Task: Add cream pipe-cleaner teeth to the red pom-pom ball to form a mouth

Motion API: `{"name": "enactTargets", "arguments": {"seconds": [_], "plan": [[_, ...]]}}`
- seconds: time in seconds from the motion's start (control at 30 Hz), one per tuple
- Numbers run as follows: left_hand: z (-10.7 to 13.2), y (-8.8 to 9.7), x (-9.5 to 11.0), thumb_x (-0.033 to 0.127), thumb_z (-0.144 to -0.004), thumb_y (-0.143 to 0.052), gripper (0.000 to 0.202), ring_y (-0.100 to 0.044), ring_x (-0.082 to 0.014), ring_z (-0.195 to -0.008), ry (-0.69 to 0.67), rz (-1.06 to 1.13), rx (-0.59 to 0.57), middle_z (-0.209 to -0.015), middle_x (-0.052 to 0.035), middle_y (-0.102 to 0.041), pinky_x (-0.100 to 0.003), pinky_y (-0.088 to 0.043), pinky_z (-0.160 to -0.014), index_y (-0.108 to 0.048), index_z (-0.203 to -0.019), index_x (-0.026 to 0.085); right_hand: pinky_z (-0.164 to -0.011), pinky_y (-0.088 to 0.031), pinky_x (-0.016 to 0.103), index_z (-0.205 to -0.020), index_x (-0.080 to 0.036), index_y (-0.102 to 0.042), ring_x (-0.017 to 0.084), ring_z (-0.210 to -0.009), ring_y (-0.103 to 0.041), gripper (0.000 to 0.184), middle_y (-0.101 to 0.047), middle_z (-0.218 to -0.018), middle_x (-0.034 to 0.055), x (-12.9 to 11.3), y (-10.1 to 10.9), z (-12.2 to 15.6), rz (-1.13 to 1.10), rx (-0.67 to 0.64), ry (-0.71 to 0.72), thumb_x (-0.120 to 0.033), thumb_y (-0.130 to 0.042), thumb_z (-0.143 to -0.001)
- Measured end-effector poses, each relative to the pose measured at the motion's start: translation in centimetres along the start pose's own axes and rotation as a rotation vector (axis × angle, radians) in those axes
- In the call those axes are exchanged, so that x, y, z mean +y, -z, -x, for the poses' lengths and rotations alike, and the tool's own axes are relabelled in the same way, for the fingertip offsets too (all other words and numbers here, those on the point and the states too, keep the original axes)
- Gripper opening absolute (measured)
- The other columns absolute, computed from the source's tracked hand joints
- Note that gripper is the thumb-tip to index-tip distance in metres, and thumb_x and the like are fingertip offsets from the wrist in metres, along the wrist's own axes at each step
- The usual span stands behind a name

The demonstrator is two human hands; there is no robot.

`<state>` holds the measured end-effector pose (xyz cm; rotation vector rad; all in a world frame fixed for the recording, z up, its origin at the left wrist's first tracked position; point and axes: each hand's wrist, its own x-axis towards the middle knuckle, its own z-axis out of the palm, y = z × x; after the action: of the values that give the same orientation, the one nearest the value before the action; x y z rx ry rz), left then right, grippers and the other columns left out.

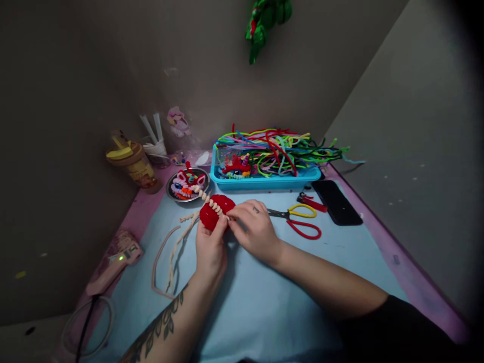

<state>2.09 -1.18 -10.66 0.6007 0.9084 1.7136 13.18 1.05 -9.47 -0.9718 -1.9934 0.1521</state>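
Note:
My left hand is closed on a red fuzzy ball from below, its thumb pressed near the front. Across the ball runs a cream twisted pipe cleaner, one end reaching up toward the metal bowl. My right hand pinches the near end of that pipe cleaner at the ball's right side; the fingertips partly hide it. Other cream pipe cleaners trail down from the ball to the left, over the blue cloth. Just right of my right hand lie scissors with one yellow and one red handle loop.
Behind stands a blue tray heaped with coloured pipe cleaners. A metal bowl holds small fuzzy pieces. At right are a red lighter and black phone; at left, a cup and a corded pink power strip.

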Motion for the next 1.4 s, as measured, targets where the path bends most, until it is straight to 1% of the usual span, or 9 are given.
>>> {"name": "enactTargets", "arguments": {"seconds": [0.23, 0.57, 0.7, 0.8, 0.87, 0.93, 1.03, 1.2, 1.4], "plan": [[0.3, 0.1, 0.1, 0.025, -0.074, -0.077, 0.044, -0.067, -0.0196, -0.105, -0.013, -0.059, -0.003, -0.115, -0.0070, -0.071, -0.034, -0.048, -0.098, -0.064, -0.115, 0.021, -0.082, -0.036, 0.039, -0.087, -0.021, -0.064, 0.021, -0.086, -0.057, 0.006, -0.071, -0.083, 0.0026, -0.3, 0.4, -0.1, 0.036, 0.026, -0.026, -0.018, -0.059, -0.087], [0.5, 0.6, 0.8, 0.028, -0.073, -0.078, 0.056, -0.067, -0.0205, -0.105, -0.088, -0.288, -0.013, -0.117, -0.0088, -0.069, -0.033, -0.049, -0.096, -0.055, -0.123, 0.020, -0.081, -0.036, 0.038, -0.084, -0.021, -0.062, 0.021, -0.087, -0.056, 0.007, -0.069, -0.085, 0.0030, -0.6, 0.4, 0.2, -0.021, 0.006, -0.067, -0.016, -0.057, -0.085], [0.2, 0.6, 1.5, 0.026, -0.070, -0.077, 0.051, -0.068, -0.0197, -0.098, -0.124, -0.411, -0.001, -0.110, -0.0068, -0.070, -0.033, -0.052, -0.090, -0.055, -0.115, 0.019, -0.080, -0.035, 0.039, -0.082, -0.021, -0.061, 0.021, -0.086, -0.056, 0.008, -0.069, -0.083, 0.0032, -0.4, 0.7, 0.1, -0.050, -0.048, -0.058, -0.015, -0.056, -0.084], [-0.3, 0.7, 2.0, 0.024, -0.067, -0.075, 0.044, -0.069, -0.0194, -0.088, -0.146, -0.510, 0.020, -0.099, -0.0052, -0.071, -0.032, -0.053, -0.082, -0.054, -0.106, 0.018, -0.080, -0.038, 0.039, -0.083, -0.021, -0.061, 0.020, -0.085, -0.058, 0.009, -0.068, -0.083, 0.0025, -0.2, 0.9, -0.2, -0.164, -0.099, -0.045, -0.014, -0.056, -0.083], [-0.6, 0.8, 2.3, 0.024, -0.066, -0.074, 0.042, -0.068, -0.0187, -0.082, -0.149, -0.566, 0.018, -0.094, -0.0043, -0.070, -0.031, -0.053, -0.076, -0.054, -0.102, 0.018, -0.077, -0.043, 0.036, -0.086, -0.022, -0.061, 0.019, -0.083, -0.059, 0.008, -0.067, -0.084, 0.0024, 0.1, 1.1, -0.4, -0.300, -0.073, -0.107, -0.015, -0.056, -0.083], [-0.8, 0.9, 2.5, 0.023, -0.065, -0.074, 0.043, -0.066, -0.0172, -0.078, -0.160, -0.610, -0.004, -0.092, -0.0035, -0.069, -0.029, -0.053, -0.071, -0.054, -0.102, 0.018, -0.071, -0.047, 0.031, -0.091, -0.022, -0.058, 0.016, -0.077, -0.059, 0.010, -0.066, -0.087, 0.0025, 0.4, 1.1, -0.8, -0.448, 0.003, -0.264, -0.019, -0.058, -0.082], [-0.7, 1.0, 2.4, 0.022, -0.063, -0.074, 0.045, -0.064, -0.0158, -0.073, -0.195, -0.661, -0.055, -0.091, -0.0032, -0.067, -0.027, -0.051, -0.067, -0.054, -0.103, 0.018, -0.063, -0.049, 0.027, -0.097, -0.022, -0.052, 0.013, -0.071, -0.059, 0.023, -0.067, -0.095, 0.0036, 0.8, 1.3, -1.4, -0.642, 0.093, -0.464, -0.024, -0.064, -0.078], [-0.3, 1.3, 1.6, 0.022, -0.066, -0.073, 0.042, -0.064, -0.0163, -0.070, -0.245, -0.771, -0.171, -0.086, -0.0024, -0.067, -0.027, -0.050, -0.064, -0.053, -0.103, 0.019, -0.061, -0.050, 0.026, -0.094, -0.023, -0.052, 0.015, -0.075, -0.064, 0.024, -0.068, -0.090, 0.0037, 0.7, 1.7, -1.9, -0.764, 0.114, -0.533, -0.026, -0.067, -0.075], [-0.2, 2.2, 1.0, 0.023, -0.072, -0.069, 0.039, -0.064, -0.0169, -0.071, -0.266, -0.907, -0.287, -0.087, -0.0024, -0.068, -0.028, -0.049, -0.064, -0.051, -0.106, 0.019, -0.057, -0.048, 0.024, -0.088, -0.021, -0.056, 0.014, -0.069, -0.063, 0.015, -0.069, -0.083, 0.0019, 0.1, 2.2, -1.9, -0.637, 0.117, -0.526, -0.025, -0.065, -0.076]]}}
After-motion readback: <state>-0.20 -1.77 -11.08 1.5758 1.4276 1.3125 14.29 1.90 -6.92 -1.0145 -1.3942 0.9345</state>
